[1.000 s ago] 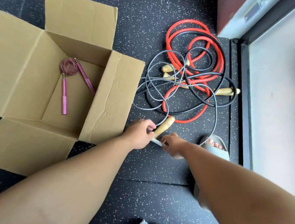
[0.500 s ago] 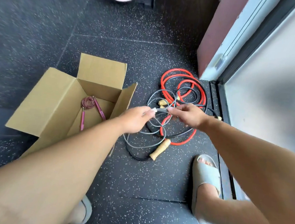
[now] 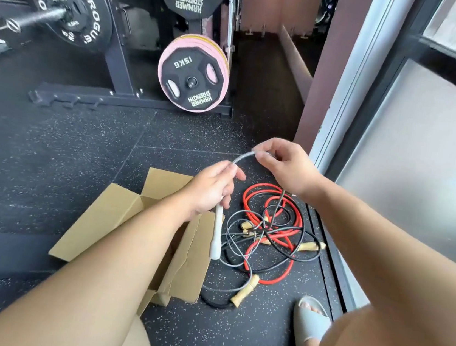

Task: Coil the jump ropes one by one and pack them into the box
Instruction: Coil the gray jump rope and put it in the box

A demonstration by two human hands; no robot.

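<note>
- While the grey rope [image 3: 241, 157] arcs between the two hands, it looks thin, light and springy, likely to kink or spring open unless each loop is pinched.
- Its white handle [image 3: 217, 234] hangs straight down below the left hand [image 3: 210, 190], which is closed round the handle's top; stiff and smooth, this is the sound place to grip.
- Up and to the right, the right hand [image 3: 282, 165] pinches the cord between thumb and fingertips, other fingers loosely curled.
- From that pinch the cord drops into the tangle below, crossed with the red rope [image 3: 265, 279] and wooden handles [image 3: 245, 290]; pulling may snag.
- Under the left forearm sits the open box [image 3: 99, 226].
</note>
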